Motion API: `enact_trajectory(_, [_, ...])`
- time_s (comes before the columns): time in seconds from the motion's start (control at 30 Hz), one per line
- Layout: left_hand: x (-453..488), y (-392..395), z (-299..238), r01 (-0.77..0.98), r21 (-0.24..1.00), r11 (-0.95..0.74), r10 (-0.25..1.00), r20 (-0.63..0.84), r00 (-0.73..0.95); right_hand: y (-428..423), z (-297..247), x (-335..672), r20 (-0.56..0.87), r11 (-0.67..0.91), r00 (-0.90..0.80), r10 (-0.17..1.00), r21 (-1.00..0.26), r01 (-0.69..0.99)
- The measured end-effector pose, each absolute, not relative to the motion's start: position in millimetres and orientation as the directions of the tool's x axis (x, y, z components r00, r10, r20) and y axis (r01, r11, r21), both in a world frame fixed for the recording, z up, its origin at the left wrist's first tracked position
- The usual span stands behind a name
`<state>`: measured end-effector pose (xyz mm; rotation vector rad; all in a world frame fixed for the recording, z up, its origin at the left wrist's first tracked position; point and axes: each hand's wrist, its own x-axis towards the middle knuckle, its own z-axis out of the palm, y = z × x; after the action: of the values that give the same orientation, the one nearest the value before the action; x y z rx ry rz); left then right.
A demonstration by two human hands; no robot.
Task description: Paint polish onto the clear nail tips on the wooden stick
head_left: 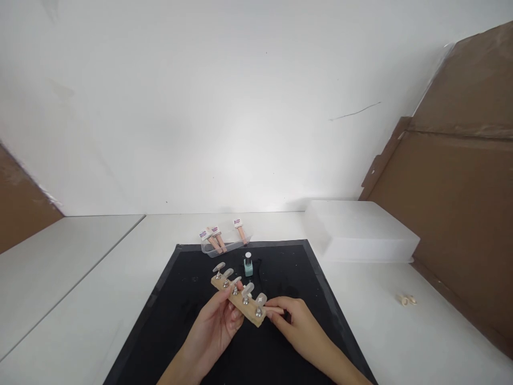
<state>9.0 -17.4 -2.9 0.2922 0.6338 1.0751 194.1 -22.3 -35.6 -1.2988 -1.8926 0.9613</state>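
My left hand (pixel 216 329) grips a wooden bar (pixel 239 301) from below, thumb on its top. The bar carries several pale false nail tips on metal studs and tilts down to the right above a black mat (pixel 188 299). My right hand (pixel 294 321) is pinched at the bar's right end, fingertips touching the wood near the last nail tip. An open mint-green nail polish bottle (pixel 248 265) stands on the mat just behind the bar.
A shallow clear tray (pixel 224 247) with three pink-handled tools lies at the mat's far edge. A frosted plastic box (pixel 360 232) stands at the right. Small beige pieces (pixel 405 299) lie on the white table. Cardboard panels (pixel 460 214) lean at the right.
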Motion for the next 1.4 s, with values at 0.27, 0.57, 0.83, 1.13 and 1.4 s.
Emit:
enact_trajectory(0.27, [8,-19,-3,-0.715,0.516,0.472,0.879,-0.341,0.333,-22,-36,195,0.069,0.208,-0.282,0.957,-0.842,0.499])
enact_trajectory(0.57, [9,-18,-3,-0.720,0.514,0.466,0.880,-0.354,0.317,-22,-39,195,0.022,0.140,-0.243,0.970,-0.867,0.479])
enact_trajectory(0.83, [9,-18,-7,-0.721,0.504,0.475,0.876,-0.352,0.331,-24,-39,194,0.021,0.146,-0.255,0.967,-0.862,0.485])
enact_trajectory(1.13, [9,-17,-9,-0.716,0.512,0.474,0.878,-0.327,0.348,-23,-44,194,0.046,0.180,-0.277,0.960,-0.857,0.482])
enact_trajectory(1.4, [10,-17,-7,-0.707,0.522,0.477,0.877,-0.339,0.341,-21,-46,196,0.035,0.173,-0.300,0.953,-0.877,0.448])
